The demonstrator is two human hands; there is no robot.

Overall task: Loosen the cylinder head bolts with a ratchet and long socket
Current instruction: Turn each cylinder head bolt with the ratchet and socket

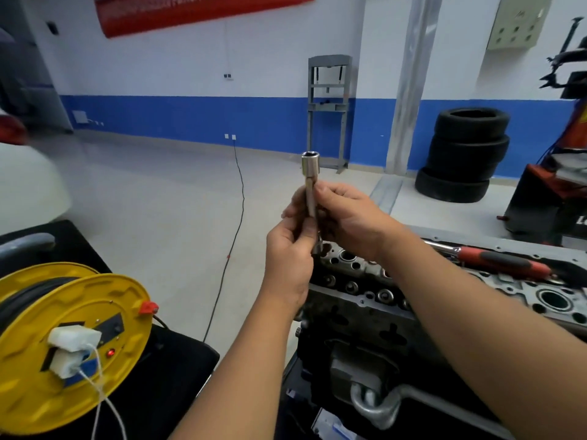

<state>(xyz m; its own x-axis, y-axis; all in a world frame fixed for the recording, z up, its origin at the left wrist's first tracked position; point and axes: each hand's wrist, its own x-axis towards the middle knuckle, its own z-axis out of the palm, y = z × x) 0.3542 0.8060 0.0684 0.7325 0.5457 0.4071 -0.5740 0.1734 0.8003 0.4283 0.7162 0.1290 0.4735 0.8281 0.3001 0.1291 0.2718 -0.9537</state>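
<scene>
Both hands, left hand (290,249) & right hand (346,214), grip socket (309,179) upright. Prep step; next: fit to ratchet (495,260), right of hands.

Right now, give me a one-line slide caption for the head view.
Both hands, left hand and right hand, hold the long socket upright above the cylinder head.

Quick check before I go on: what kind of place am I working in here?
Most likely a car repair or training workshop: stacked tyres by the wall, a shop press frame, and an engine cylinder head on the stand.
</scene>
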